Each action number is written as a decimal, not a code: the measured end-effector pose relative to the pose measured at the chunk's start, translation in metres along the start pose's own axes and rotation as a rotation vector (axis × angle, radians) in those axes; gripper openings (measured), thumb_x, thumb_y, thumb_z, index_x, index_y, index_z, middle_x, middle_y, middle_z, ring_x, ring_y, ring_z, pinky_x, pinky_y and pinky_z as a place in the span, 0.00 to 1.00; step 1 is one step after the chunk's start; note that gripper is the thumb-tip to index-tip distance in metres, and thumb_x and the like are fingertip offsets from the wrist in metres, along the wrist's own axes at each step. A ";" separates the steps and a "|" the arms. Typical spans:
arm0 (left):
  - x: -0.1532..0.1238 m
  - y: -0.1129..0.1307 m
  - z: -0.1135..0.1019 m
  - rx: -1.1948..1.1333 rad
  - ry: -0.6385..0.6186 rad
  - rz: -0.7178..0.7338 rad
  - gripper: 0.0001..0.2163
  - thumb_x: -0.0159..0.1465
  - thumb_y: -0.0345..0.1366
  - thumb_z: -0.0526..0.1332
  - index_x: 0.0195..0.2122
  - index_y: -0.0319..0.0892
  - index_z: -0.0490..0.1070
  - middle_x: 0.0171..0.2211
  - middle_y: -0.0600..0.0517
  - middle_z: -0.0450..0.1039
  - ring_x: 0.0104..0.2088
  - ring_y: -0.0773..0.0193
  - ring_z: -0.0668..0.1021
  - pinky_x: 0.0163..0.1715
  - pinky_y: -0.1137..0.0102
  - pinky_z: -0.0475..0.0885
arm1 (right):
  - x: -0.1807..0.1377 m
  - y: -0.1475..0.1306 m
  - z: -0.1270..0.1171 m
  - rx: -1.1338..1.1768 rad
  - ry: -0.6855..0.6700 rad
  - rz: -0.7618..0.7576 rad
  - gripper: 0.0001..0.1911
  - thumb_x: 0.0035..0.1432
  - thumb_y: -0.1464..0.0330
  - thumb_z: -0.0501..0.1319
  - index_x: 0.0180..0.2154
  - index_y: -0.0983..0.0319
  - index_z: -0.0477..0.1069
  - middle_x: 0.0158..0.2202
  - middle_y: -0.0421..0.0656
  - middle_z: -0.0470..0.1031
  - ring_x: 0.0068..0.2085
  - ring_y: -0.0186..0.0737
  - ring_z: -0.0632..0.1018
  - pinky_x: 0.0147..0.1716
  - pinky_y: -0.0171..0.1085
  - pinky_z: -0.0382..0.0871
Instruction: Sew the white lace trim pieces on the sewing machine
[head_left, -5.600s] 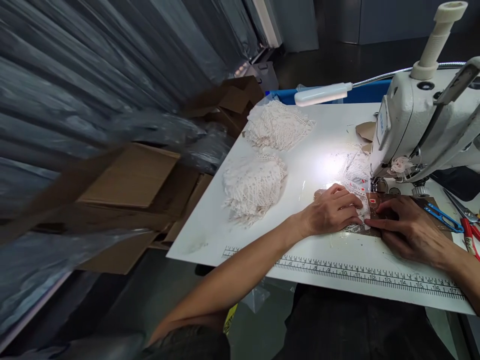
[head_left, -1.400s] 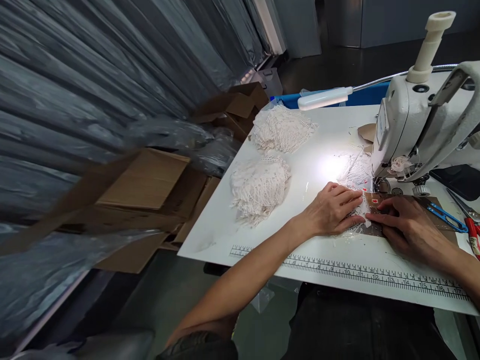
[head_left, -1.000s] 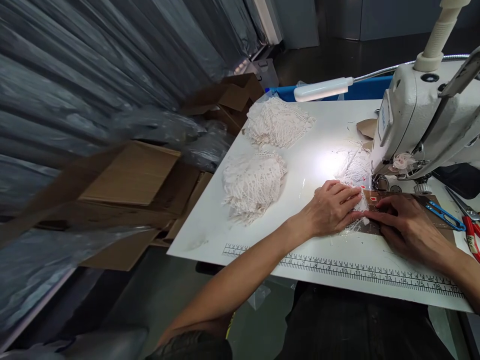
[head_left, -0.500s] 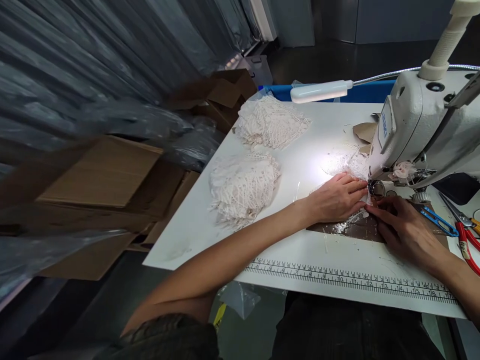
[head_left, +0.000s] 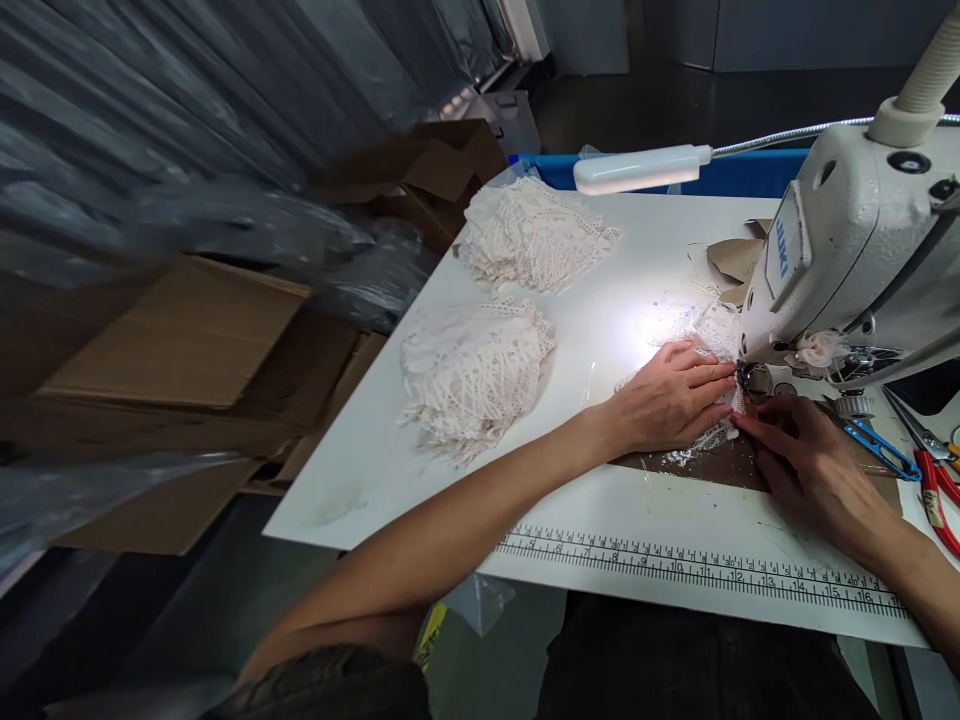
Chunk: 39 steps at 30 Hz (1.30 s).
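Both hands flat here, nothing gripped. My left hand (head_left: 667, 400) has its fingers spread out, pinning the lace (head_left: 706, 437) so it can't slide. My right hand (head_left: 810, 460) presses its edge with the fingertips. The sewing machine (head_left: 840, 250) needle sits just past my fingertips.

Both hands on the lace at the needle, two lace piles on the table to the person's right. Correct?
Not quite. In the head view the near lace pile and far lace pile lie to the person's left, not right. The left hand and right hand are on the lace at the needle.
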<state>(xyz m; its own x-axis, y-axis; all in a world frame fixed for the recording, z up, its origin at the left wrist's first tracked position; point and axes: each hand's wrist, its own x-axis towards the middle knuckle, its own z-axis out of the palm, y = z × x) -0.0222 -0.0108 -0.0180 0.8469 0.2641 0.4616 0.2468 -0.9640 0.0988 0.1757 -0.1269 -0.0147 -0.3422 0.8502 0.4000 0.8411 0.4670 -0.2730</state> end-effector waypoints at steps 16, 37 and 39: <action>0.000 0.000 0.002 0.032 0.009 0.029 0.15 0.72 0.38 0.49 0.49 0.40 0.73 0.51 0.47 0.76 0.50 0.56 0.76 0.54 0.53 0.67 | 0.000 -0.002 0.000 -0.009 -0.028 0.018 0.19 0.61 0.73 0.53 0.50 0.61 0.75 0.44 0.52 0.68 0.43 0.45 0.72 0.41 0.44 0.73; 0.002 0.009 -0.002 0.093 -0.120 -0.042 0.17 0.73 0.39 0.47 0.52 0.38 0.71 0.55 0.46 0.72 0.50 0.56 0.75 0.55 0.54 0.65 | 0.001 -0.001 0.000 0.036 0.008 0.042 0.17 0.65 0.69 0.52 0.49 0.60 0.75 0.44 0.49 0.69 0.42 0.41 0.74 0.38 0.41 0.75; 0.002 0.012 -0.001 0.110 -0.130 -0.057 0.18 0.73 0.39 0.46 0.52 0.38 0.71 0.55 0.46 0.72 0.51 0.56 0.75 0.56 0.52 0.64 | 0.001 0.000 0.000 0.045 0.014 0.036 0.17 0.64 0.69 0.52 0.49 0.60 0.75 0.44 0.49 0.69 0.42 0.41 0.75 0.39 0.41 0.76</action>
<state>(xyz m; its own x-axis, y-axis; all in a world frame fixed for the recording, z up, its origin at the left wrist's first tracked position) -0.0177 -0.0214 -0.0153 0.8818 0.3272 0.3396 0.3404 -0.9400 0.0218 0.1751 -0.1263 -0.0148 -0.3059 0.8632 0.4017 0.8329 0.4470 -0.3263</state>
